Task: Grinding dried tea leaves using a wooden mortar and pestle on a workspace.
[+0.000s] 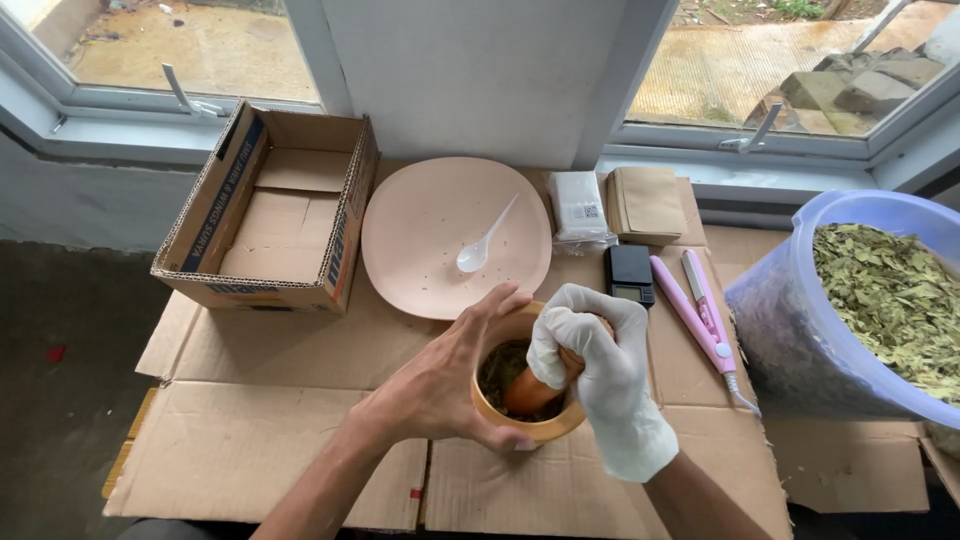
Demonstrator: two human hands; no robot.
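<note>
So we're sitting over the flattened cardboard (250, 440) here, and the thing that matters is how the pestle (535, 390) is sitting in the bowl (530, 428): it's leaning, fat end down in the middle of the bowl and the top tilting up and away to the right, straight into our right hand (600, 375). That hand, in a white glove, is closing fully round the top of the pestle, so it's the one right on the tool. Our bare left hand (445, 385) is cupping the bowl's left wall, fingers half curled along the rim, thumb near the bottom edge. The bowl itself is a small round wooden one, light tan, sitting on the cardboard just in front of the pink plate (420, 215) with the white spoon (485, 240). Inside we're seeing dark crushed leaves, partly hidden by the glove. The big tub of dried leaves (880, 300) is sitting off to the right.
</note>
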